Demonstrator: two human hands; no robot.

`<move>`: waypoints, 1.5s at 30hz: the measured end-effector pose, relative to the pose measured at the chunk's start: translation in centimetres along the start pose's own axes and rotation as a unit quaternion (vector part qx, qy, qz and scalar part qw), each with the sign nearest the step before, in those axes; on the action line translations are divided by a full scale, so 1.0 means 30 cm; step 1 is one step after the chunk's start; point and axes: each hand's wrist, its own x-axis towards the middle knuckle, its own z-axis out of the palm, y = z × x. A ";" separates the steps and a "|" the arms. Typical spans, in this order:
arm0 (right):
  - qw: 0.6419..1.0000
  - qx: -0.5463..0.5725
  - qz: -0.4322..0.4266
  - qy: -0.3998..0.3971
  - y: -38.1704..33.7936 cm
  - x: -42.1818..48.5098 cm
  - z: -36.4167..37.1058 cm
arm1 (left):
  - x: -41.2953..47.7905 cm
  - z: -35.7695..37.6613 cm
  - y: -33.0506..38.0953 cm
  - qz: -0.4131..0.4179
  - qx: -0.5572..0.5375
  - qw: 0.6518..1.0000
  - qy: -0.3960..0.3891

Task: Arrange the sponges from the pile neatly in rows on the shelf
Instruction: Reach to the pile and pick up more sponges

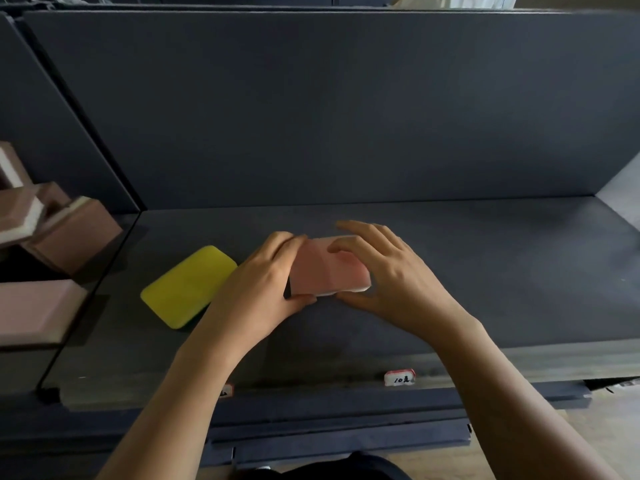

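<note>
Watching the head view: the pink sponge (329,268) is sitting over the middle of the shelf (485,289), about halfway between the front edge and the back panel (311,116), pink face up and a white layer showing along its near side. Whether it is resting on the surface or hanging just above it, I cannot tell. Its long axis is running roughly left to right, nearly parallel to the front edge. Both hands are holding it, one at each short end: the left hand (263,285) is curling its fingers over the left end with the thumb on the near edge, and the right hand (391,271) is arching over the right end, its thumb tucked at the near edge. So the grip is narrow and closed on the sponge from both sides, with neither hand nearer than the other. The yellow sponge (188,285) is lying flat just beside the left hand, skewed, its long axis pointing toward the back right. I am judging that the pink one needs to line up beside it. Counting: one pink sponge in hand, one yellow on the shelf, and two price tags (399,377) on the front edge, one half hidden. The pile (52,237) is lying past the left divider, several pink pieces, number unclear.
</note>
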 end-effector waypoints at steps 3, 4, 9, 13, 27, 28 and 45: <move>1.000 -0.019 -0.010 -0.006 0.008 0.019 -0.009 | 0.027 0.004 0.006 0.004 -0.005 1.000 0.001; 1.000 -0.021 -0.012 -0.010 0.012 0.024 -0.011 | 0.036 0.005 0.007 0.005 -0.003 1.000 0.002; 0.999 -0.030 -0.016 -0.015 0.049 0.047 -0.023 | 0.086 0.009 0.012 0.000 -0.003 1.000 -0.010; 0.999 -0.034 -0.015 -0.011 0.088 0.086 -0.034 | 0.134 0.005 0.009 -0.001 0.003 1.000 -0.011; 0.996 -0.006 0.057 -0.074 0.259 0.225 0.018 | 0.174 0.028 -0.043 -0.042 0.023 0.998 -0.037; 0.995 -0.005 0.061 -0.080 0.264 0.229 0.023 | 0.176 0.030 -0.045 -0.042 0.022 0.998 -0.038; 0.991 -0.051 0.104 -0.069 0.252 0.201 0.010 | 0.272 0.116 -0.048 0.010 0.044 0.999 -0.027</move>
